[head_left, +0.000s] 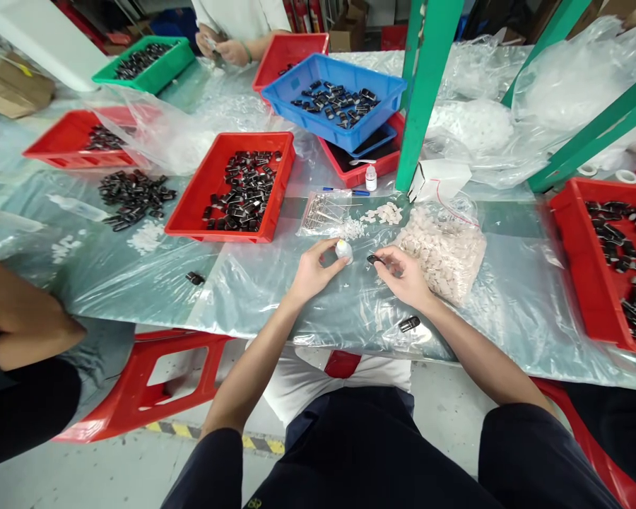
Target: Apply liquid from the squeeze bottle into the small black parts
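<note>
My left hand (318, 270) is closed around a small white bottle (343, 250) with a yellowish spot on it. To its right, my right hand (404, 274) pinches a small black plastic part (374, 259) between thumb and fingers. The two hands are apart, just above the plastic-covered table. Another black part (409, 324) lies near the table edge, below my right hand. Beyond the hands are small piles of white pieces (384, 213) and a clear bag of metal pins (326, 211). A big clear bag of pale small pieces (439, 251) sits beside my right hand.
A red bin (230, 187) of black parts stands left, another red bin (609, 261) far right. A blue bin (333, 92) rests on red ones behind. A green post (427, 92) rises from the table. A neighbour's arm (26, 311) is at left; another person's hands (227, 51) work opposite.
</note>
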Motion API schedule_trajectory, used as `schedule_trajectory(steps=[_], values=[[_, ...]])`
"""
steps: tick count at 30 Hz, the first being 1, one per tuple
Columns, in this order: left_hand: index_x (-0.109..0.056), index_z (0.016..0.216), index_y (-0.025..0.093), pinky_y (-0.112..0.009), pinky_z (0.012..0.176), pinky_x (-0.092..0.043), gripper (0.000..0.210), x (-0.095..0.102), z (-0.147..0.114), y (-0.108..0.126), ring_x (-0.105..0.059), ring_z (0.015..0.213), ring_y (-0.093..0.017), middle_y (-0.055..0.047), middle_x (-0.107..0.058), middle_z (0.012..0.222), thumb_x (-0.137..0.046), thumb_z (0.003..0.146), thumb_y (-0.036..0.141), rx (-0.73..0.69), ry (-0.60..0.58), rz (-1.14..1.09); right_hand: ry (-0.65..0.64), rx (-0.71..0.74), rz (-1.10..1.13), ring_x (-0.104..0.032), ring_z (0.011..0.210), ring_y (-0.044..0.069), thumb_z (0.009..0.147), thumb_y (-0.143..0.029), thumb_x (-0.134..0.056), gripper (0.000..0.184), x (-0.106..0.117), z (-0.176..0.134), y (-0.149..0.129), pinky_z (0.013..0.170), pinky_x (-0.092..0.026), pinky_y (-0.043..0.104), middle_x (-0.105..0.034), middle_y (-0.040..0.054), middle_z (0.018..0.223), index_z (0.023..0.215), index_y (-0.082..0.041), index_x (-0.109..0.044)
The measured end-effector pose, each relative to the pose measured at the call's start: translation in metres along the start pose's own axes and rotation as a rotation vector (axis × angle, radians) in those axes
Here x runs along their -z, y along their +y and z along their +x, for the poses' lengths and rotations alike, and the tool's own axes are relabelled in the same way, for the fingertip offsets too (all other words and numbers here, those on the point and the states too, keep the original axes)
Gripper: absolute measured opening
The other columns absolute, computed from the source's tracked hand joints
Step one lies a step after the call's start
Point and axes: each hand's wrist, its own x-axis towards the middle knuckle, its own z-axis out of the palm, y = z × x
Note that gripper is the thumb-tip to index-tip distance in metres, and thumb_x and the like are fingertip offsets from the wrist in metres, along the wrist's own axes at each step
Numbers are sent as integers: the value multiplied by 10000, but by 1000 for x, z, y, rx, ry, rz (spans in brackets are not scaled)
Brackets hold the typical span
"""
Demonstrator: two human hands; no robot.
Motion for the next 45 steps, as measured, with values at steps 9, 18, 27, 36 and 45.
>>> schedule_trajectory(steps=[9, 18, 27, 36, 45], values=[[-682, 1128, 183, -429, 1026, -588, 527, -3, 1, -9, -767, 1086, -275, -127, -799, 1135, -808, 818, 590, 87, 111, -275, 0, -3, 68, -588, 736, 161, 970, -506, -658, 300, -5, -1, -6, 547, -439, 260, -670, 52, 917, 1033, -212, -664], [-706, 1171, 184, -408, 1016, -568, 495, 2, 0, -15, -737, 1102, -262, -108, -782, 1175, -806, 829, 527, 67, 76, -105, -22, -7, 103, -619, 869, 194, 953, -602, -682, 391, 0, 0, -7, 599, -507, 275, -666, 80, 1029, 1045, -222, -697], [-693, 1187, 187, -412, 1041, -556, 499, 1, -1, -16, -732, 1107, -260, -109, -773, 1185, -793, 842, 533, 63, 69, -87, 19, -38, 203, -605, 858, 183, 860, -676, -765, 473, 9, 3, -16, 608, -520, 261, -623, 53, 942, 999, -228, -703], [-689, 1193, 192, -419, 1050, -556, 487, 0, -2, -16, -732, 1106, -260, -108, -771, 1199, -794, 846, 516, 65, 77, -88, -46, -93, 263, -591, 736, 148, 846, -655, -790, 476, 5, 2, -14, 551, -523, 250, -641, 41, 905, 1009, -219, -689], [-686, 1197, 196, -400, 1014, -571, 489, -1, -6, -15, -735, 1071, -248, -106, -771, 1206, -779, 856, 533, 69, 78, -88, -78, -107, 264, -585, 660, 132, 863, -648, -783, 464, 3, 2, -10, 533, -520, 257, -650, 23, 856, 1033, -228, -683]])
